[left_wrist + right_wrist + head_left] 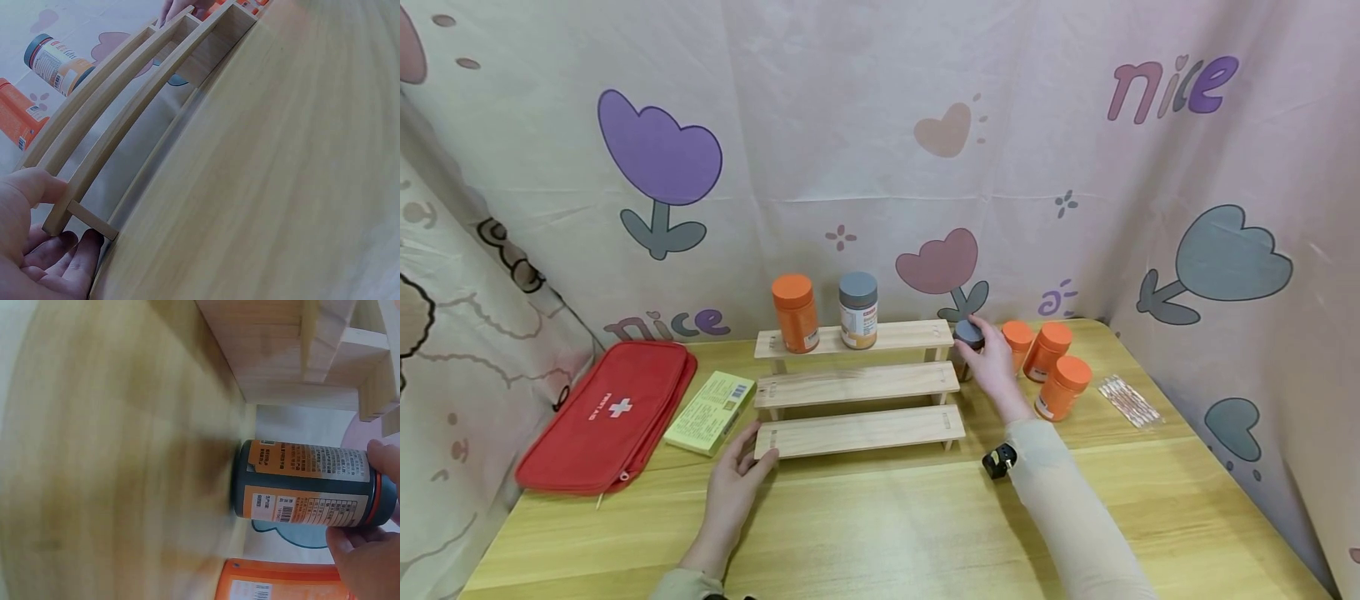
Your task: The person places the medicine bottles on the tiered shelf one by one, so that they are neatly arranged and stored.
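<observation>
A three-tier wooden shelf (857, 431) stands mid-table. My left hand (732, 483) grips the left end of its lowest tier, thumb on top and fingers underneath, as the left wrist view shows. Past the shelf's right end, my right hand (996, 367) pinches the grey lid of a dark pill bottle (306, 483) with an orange and white label. The bottle is upright, its base right at the tabletop. On the top tier are an orange bottle (795, 313) and, to its right, a grey-lidded bottle (858, 311) with a white and orange label.
Several orange bottles (1063, 387) stand right of my right hand, with a pack of cotton swabs (1130, 402) beyond them. Left of the shelf lie a yellow-green box (709, 412) and a red first aid pouch (606, 417). A patterned curtain (820, 125) hangs behind.
</observation>
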Available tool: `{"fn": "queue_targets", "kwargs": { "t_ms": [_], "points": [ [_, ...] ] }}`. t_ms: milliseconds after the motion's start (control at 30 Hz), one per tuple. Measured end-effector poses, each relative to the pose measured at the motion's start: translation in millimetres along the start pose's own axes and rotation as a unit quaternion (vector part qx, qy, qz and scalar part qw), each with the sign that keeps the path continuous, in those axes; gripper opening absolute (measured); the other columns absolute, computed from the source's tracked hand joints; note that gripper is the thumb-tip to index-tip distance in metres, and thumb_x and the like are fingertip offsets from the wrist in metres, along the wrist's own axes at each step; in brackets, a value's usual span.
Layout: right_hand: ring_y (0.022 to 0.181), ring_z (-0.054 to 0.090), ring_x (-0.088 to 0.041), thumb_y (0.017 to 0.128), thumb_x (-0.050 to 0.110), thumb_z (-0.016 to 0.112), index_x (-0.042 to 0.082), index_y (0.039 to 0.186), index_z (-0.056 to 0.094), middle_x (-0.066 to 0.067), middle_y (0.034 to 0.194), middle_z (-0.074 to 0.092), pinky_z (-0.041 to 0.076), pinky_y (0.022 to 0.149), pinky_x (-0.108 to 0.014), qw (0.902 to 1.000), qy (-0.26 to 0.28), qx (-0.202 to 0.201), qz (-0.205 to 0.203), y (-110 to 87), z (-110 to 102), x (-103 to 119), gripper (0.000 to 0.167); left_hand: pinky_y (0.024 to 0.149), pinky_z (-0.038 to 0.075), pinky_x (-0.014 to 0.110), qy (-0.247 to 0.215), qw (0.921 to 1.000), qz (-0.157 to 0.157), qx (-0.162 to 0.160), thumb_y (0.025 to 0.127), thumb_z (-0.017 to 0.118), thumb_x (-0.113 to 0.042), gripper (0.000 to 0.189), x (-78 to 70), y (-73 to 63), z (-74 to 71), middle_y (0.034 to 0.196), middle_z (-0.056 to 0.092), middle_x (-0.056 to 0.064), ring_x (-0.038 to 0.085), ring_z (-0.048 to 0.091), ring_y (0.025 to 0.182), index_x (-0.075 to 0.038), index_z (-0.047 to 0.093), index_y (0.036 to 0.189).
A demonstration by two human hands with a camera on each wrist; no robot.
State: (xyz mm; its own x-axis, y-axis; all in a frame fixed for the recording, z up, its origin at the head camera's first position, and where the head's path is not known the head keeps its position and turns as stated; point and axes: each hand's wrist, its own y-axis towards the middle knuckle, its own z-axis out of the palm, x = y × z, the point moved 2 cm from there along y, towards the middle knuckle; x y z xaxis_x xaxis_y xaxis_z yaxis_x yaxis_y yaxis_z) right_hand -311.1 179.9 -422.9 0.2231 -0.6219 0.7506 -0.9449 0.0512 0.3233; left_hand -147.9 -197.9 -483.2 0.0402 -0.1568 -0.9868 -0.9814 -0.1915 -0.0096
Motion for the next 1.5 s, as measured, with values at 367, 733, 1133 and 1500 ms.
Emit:
{"fn": "queue_targets", "kwargs": {
  "t_ms": [367, 733, 1133, 1500],
  "points": [
    [0.118, 0.047, -0.038, 0.088, 0.023, 0.071, 0.004, 0.138, 0.049, -0.023, 0.134, 0.046, 0.041, 0.097, -0.05, 0.9984, -0.009, -0.053, -0.019, 0.5, -18, 32, 0.057, 0.085, 0.04, 0.005, -0.004, 0.9999, -0.012, 0.004, 0.091, 0.067, -0.025, 0.07, 3.7, 1.6, -1.2, 0.151, 0.029, 0.016, 0.027, 0.044, 0.124, -0.006, 0.032, 0.148],
    [0.114, 0.05, -0.033, 0.087, 0.024, 0.072, 0.006, 0.136, 0.051, -0.019, 0.132, 0.048, 0.046, 0.091, -0.045, 0.9912, 0.004, -0.099, -0.088, 1.6, -38, 69, 0.056, 0.085, 0.039, 0.004, -0.007, 0.9999, -0.009, 0.004, 0.092, 0.067, -0.023, 0.068, 3.5, 1.2, -1.0, 0.151, 0.03, 0.017, 0.027, 0.041, 0.126, -0.006, 0.032, 0.148],
    [0.11, 0.054, -0.028, 0.085, 0.031, 0.075, 0.009, 0.131, 0.057, -0.015, 0.125, 0.054, 0.047, 0.091, -0.043, 0.9855, 0.045, -0.096, -0.132, 4.4, -37, 109, 0.055, 0.085, 0.038, 0.004, -0.002, 0.9999, -0.01, 0.003, 0.092, 0.067, -0.023, 0.069, 2.9, 2.0, -1.9, 0.151, 0.03, 0.016, 0.027, 0.043, 0.125, -0.006, 0.032, 0.148],
    [0.113, 0.052, -0.028, 0.086, 0.03, 0.073, 0.008, 0.133, 0.055, -0.015, 0.128, 0.052, 0.047, 0.095, -0.04, 0.9869, 0.094, -0.041, -0.125, 9.1, -16, 112, 0.054, 0.085, 0.039, 0.004, 0.001, 0.9999, -0.012, 0.003, 0.092, 0.067, -0.023, 0.069, 1.9, 1.9, -0.9, 0.15, 0.031, 0.016, 0.026, 0.045, 0.124, -0.005, 0.031, 0.148]
  ]
}}
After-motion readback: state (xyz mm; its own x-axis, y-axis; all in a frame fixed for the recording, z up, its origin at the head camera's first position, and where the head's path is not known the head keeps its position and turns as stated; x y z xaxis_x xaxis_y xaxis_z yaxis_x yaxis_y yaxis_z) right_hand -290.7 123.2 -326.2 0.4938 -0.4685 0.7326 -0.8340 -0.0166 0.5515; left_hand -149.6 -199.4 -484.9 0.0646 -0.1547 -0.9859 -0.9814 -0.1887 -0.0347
